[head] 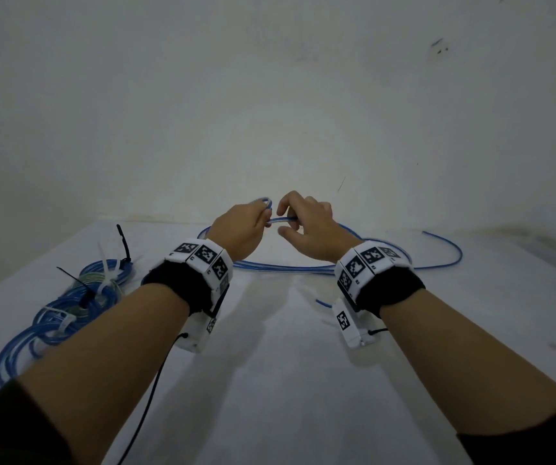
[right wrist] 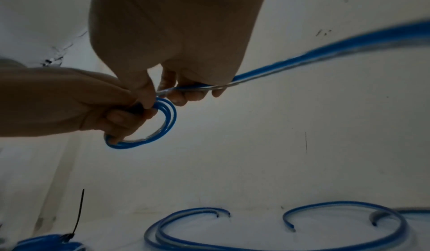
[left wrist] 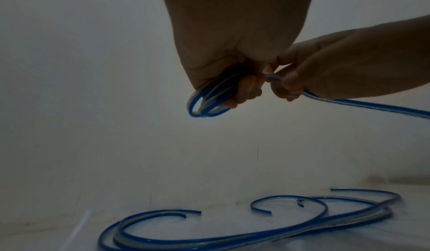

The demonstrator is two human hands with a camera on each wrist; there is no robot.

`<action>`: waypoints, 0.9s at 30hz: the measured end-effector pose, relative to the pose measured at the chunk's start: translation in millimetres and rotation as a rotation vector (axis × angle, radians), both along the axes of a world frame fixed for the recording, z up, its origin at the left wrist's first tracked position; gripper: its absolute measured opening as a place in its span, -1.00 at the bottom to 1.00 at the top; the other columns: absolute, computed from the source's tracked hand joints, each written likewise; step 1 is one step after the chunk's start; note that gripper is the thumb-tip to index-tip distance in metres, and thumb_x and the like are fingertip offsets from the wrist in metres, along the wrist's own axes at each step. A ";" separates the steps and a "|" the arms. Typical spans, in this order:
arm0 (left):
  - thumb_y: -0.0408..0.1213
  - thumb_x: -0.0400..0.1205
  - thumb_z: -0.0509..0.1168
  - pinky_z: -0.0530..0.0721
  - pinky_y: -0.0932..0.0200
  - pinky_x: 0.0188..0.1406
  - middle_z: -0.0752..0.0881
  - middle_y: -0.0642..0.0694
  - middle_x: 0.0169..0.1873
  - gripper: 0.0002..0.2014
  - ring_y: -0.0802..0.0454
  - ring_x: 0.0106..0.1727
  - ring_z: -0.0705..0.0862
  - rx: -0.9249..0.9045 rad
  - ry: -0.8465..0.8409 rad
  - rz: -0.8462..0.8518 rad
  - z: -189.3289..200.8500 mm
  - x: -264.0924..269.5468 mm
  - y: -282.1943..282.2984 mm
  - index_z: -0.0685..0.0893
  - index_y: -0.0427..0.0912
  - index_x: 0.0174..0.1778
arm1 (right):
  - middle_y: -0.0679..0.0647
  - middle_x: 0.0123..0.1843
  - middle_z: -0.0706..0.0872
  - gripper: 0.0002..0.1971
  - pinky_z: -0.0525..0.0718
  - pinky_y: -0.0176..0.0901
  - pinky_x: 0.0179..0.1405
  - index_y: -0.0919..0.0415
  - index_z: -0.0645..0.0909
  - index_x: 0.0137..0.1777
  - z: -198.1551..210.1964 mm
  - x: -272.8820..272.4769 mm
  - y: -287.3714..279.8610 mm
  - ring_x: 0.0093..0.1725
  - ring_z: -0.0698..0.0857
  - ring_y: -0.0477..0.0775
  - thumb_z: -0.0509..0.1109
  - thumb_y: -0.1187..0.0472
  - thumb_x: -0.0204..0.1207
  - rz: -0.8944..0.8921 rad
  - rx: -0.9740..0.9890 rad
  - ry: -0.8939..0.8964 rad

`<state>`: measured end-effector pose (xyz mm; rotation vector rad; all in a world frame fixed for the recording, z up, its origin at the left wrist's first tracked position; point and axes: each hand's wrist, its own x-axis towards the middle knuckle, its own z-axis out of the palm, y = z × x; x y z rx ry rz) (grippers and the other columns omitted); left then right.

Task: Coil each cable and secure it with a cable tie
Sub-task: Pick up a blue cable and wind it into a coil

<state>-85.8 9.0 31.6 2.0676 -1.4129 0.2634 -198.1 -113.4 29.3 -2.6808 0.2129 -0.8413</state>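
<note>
My left hand [head: 248, 226] is raised above the table and grips a small coil of blue cable [right wrist: 163, 126], a few tight loops that show below its curled fingers [left wrist: 242, 93]. Close beside it, my right hand [head: 303, 223] pinches the free run of the same cable [left wrist: 349, 104] between thumb and fingers [right wrist: 186, 93]. That run trails off to the right and down to the table. Several loose blue cables [left wrist: 232, 236] lie on the table beneath both hands.
At the left of the white table [head: 269, 380] lies a heap of coiled blue cables [head: 78, 303] bound with white and black cable ties [head: 124, 243]. A bare white wall [head: 269, 95] stands close behind. A loose cable loop [head: 451, 253] curves at the right.
</note>
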 end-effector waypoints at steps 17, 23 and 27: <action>-0.15 0.73 0.10 0.38 0.28 -0.42 0.50 0.01 -0.60 -0.59 0.15 -0.55 0.43 0.088 0.331 -0.157 4.7 -0.7 9.7 0.50 -0.18 -0.46 | 0.18 -0.08 0.65 -0.69 0.59 0.15 -0.18 0.24 0.64 -0.02 -15.1 -2.6 -16.6 -0.15 0.59 0.25 0.22 0.00 0.63 -0.173 -0.277 -0.061; -0.24 0.74 0.08 0.18 0.36 -0.68 0.30 0.10 -0.75 -0.63 0.19 -0.70 0.22 -0.072 0.809 -0.302 2.1 0.6 13.8 0.48 -0.26 -0.39 | 0.19 0.06 0.60 -0.78 0.36 -0.20 0.03 0.31 0.57 0.10 -14.4 0.4 -16.2 0.02 0.51 0.14 0.21 0.16 0.66 -0.045 -0.094 -0.026; -0.26 0.75 0.01 0.11 0.34 -0.68 0.25 0.09 -0.76 -0.63 0.18 -0.71 0.15 -0.168 0.972 -0.375 4.3 1.5 17.4 0.42 -0.22 -0.41 | 0.26 0.02 0.55 -0.84 0.31 -0.31 -0.12 0.39 0.53 0.06 -20.7 -2.1 -18.6 -0.09 0.49 0.11 0.17 0.31 0.67 -0.052 0.009 -0.009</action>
